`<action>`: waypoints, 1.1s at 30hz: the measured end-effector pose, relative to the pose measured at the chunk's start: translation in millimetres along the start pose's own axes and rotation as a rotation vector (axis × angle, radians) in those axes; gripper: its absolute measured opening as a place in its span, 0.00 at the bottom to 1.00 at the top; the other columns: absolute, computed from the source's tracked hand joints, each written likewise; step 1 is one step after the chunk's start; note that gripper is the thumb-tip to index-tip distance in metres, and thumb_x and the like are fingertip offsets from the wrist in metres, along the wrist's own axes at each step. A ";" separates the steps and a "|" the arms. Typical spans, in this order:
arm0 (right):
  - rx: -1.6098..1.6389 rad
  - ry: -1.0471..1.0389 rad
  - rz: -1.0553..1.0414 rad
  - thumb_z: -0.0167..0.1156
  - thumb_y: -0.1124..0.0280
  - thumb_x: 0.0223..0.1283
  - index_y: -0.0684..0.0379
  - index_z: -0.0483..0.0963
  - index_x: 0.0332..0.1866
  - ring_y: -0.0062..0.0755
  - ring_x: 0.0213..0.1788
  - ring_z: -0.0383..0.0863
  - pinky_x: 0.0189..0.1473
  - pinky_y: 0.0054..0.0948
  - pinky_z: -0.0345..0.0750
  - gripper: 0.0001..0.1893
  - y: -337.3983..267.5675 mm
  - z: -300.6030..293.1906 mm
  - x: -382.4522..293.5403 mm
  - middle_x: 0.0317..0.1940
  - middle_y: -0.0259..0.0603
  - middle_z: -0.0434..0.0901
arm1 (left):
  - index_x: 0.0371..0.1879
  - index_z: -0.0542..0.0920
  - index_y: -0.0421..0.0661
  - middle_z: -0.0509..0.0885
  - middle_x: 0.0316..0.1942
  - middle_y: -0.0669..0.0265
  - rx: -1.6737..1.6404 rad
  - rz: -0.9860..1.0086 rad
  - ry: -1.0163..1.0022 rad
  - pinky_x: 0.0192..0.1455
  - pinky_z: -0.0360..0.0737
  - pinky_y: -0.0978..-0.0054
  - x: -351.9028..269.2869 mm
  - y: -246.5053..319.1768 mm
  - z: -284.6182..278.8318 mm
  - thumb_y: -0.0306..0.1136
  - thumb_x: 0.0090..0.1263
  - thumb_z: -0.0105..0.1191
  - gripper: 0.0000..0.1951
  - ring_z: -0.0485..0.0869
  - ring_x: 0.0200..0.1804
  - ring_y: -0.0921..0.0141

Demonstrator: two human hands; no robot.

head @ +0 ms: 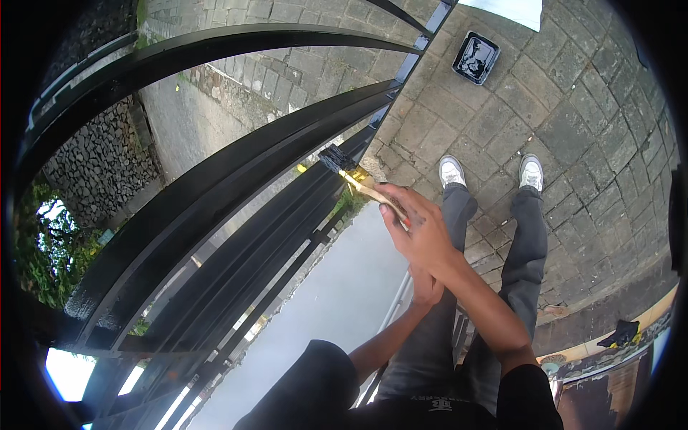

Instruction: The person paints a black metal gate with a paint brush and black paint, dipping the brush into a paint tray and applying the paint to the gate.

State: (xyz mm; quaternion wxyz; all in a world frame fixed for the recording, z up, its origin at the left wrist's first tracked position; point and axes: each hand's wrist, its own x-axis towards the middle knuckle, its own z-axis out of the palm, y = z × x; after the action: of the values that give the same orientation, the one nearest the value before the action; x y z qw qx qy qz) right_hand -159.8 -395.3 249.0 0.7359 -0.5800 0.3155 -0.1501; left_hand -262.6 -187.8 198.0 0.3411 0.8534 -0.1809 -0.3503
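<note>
My right hand (419, 226) grips a paintbrush (366, 188) by its wooden handle. Dark paint coats the bristles, which point up and left toward the black metal slats of a gate (215, 183). I cannot tell whether the bristles touch the metal. Close under the right wrist is my left hand (427, 287), its fingers mostly hidden, so its hold cannot be made out. Dark smudges mark the right hand's fingers. On the paving beyond my feet sits a black tray (475, 58) with dark, glossy paint in it.
A pale, smooth surface (317, 301) runs along the gate's lower side. My shoes (531, 171) stand on stone paving (564, 129). A white sheet (510, 11) lies at the top edge, and a black plastic bag (618, 334) at the lower right.
</note>
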 end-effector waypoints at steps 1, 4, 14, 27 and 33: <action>-0.008 0.006 0.005 0.57 0.70 0.64 0.56 0.74 0.55 0.44 0.34 0.82 0.34 0.36 0.77 0.15 9.3 -1.7 5.6 0.36 0.47 0.81 | 0.59 0.71 0.40 0.73 0.57 0.50 0.103 0.003 0.003 0.64 0.58 0.54 6.4 -2.1 -1.8 0.40 0.66 0.51 0.24 0.67 0.61 0.50; -0.015 0.004 0.113 0.56 0.69 0.64 0.57 0.76 0.51 0.46 0.32 0.82 0.34 0.37 0.77 0.13 46.2 -3.9 31.5 0.34 0.48 0.82 | 0.58 0.71 0.41 0.74 0.55 0.52 0.309 0.007 -0.001 0.62 0.59 0.56 20.0 -7.1 -0.9 0.37 0.66 0.50 0.22 0.69 0.58 0.52; -0.405 -0.062 0.395 0.56 0.67 0.61 0.57 0.78 0.50 0.55 0.37 0.83 0.42 0.44 0.78 0.14 179.6 -43.9 139.1 0.32 0.56 0.82 | 0.53 0.74 0.40 0.76 0.51 0.56 0.242 -0.079 0.104 0.63 0.59 0.59 52.7 -32.3 16.2 0.33 0.67 0.47 0.17 0.69 0.57 0.57; -0.499 -0.335 0.195 0.56 0.70 0.62 0.59 0.79 0.52 0.53 0.41 0.82 0.47 0.41 0.78 0.15 247.8 -12.2 222.3 0.41 0.57 0.82 | 0.52 0.75 0.39 0.76 0.53 0.55 0.342 -0.009 0.124 0.67 0.57 0.58 48.1 -35.8 8.5 0.41 0.69 0.38 0.21 0.67 0.62 0.53; -0.271 -0.405 0.278 0.57 0.72 0.59 0.59 0.82 0.48 0.49 0.44 0.83 0.48 0.39 0.79 0.13 152.4 -28.6 176.7 0.43 0.52 0.83 | 0.55 0.75 0.43 0.73 0.57 0.57 0.453 -0.073 0.033 0.70 0.47 0.51 39.1 -42.7 0.1 0.41 0.66 0.42 0.22 0.61 0.67 0.50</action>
State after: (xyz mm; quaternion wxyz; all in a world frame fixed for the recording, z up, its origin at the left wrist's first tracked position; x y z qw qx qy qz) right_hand -66.6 -477.7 49.5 0.7131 -0.6425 0.2559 0.1150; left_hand -232.7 -179.3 149.2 0.1306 0.9197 -0.2186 -0.2987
